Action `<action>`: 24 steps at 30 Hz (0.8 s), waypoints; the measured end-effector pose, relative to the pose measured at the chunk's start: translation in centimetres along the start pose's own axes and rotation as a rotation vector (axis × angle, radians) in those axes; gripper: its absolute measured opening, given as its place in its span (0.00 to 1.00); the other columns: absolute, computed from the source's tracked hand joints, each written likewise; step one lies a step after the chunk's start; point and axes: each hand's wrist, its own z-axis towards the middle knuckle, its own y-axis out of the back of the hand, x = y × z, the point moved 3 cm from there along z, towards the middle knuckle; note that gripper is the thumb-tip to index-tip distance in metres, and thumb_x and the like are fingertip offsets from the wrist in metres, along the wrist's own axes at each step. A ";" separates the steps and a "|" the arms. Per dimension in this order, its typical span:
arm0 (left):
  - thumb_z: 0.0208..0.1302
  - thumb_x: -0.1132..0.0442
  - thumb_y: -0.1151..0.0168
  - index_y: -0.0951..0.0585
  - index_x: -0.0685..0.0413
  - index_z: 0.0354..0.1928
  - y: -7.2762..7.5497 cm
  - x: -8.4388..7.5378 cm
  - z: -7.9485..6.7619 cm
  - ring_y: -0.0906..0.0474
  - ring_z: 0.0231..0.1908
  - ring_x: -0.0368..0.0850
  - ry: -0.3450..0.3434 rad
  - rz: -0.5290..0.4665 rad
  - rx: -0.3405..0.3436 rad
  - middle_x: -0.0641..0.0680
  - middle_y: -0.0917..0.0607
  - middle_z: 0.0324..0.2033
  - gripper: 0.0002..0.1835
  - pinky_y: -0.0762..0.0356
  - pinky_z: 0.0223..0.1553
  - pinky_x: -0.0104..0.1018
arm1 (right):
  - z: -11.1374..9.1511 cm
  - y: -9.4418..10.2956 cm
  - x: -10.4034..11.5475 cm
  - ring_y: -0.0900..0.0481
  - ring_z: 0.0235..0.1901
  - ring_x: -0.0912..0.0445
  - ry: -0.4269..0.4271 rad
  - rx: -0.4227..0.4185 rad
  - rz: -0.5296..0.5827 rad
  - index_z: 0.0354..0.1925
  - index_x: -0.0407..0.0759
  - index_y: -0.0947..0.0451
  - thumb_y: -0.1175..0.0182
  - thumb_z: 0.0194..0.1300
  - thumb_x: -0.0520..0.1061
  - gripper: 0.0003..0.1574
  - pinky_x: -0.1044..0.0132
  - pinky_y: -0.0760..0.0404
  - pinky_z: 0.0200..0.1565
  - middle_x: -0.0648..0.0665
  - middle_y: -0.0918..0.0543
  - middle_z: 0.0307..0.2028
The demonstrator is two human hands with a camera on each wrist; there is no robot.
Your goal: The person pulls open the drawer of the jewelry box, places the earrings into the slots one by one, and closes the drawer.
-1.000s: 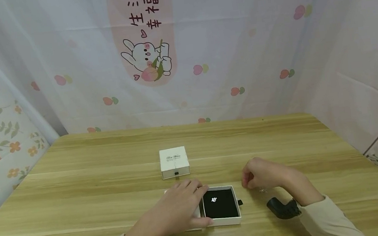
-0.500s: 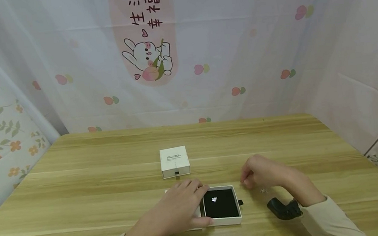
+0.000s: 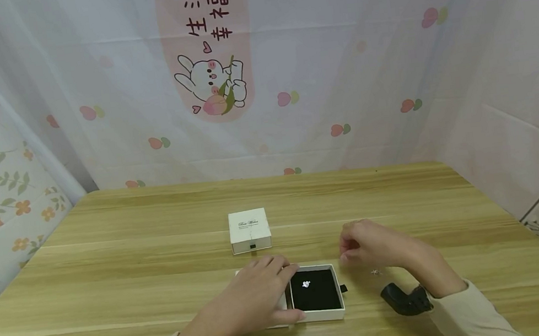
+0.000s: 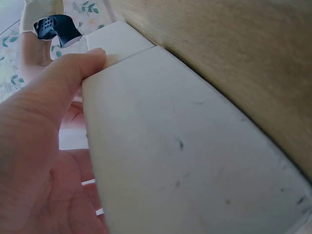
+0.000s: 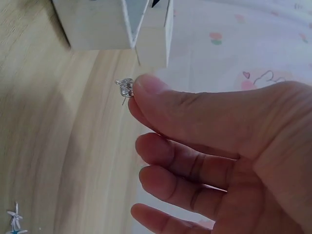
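My left hand (image 3: 246, 298) grips a white jewelry box; its drawer (image 3: 323, 315) is pulled out to the right. Thumb and fingers lie along opposite sides in the left wrist view, over the box's outer sleeve (image 4: 161, 126). A sparkling earring (image 3: 306, 284) sits on the black pad (image 3: 316, 298) inside the drawer. Right of the box, my right hand (image 3: 370, 245) pinches a stud earring (image 5: 126, 87) between thumb and index finger, its thin post pointing down in the right wrist view. Below that hand lies small star-shaped jewelry (image 3: 375, 272) on the tabletop.
Behind the left hand stands a second white box (image 3: 249, 231), closed, with lettering on its lid. A black tab (image 3: 343, 288) sticks out from the open drawer's right side. Patterned curtains (image 3: 318, 73) border the wooden table (image 3: 133, 244) at the back and sides.
My right hand has shifted slightly left, toward the drawer, and its fingers have turned a little. The left hand and the box stay in place.
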 end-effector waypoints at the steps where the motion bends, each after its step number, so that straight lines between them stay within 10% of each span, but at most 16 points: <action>1: 0.57 0.32 0.48 0.29 0.52 0.61 0.0 0.0 0.0 0.29 0.56 0.46 0.000 0.000 0.000 0.49 0.25 0.53 0.38 0.29 0.57 0.41 | 0.0 0.0 0.1 0.35 0.24 0.67 0.007 -0.008 -0.005 0.22 0.46 0.23 0.37 0.58 0.40 0.09 0.73 0.32 0.26 0.55 0.27 0.24; 24: 0.56 0.32 0.47 0.28 0.52 0.60 0.1 -0.1 0.0 0.29 0.55 0.46 -0.003 0.006 -0.012 0.49 0.24 0.52 0.38 0.29 0.56 0.41 | 0.2 -0.8 3.1 0.37 0.36 0.58 0.061 -0.008 0.001 0.25 0.53 0.22 0.40 0.61 0.44 0.08 0.69 0.35 0.36 0.56 0.30 0.32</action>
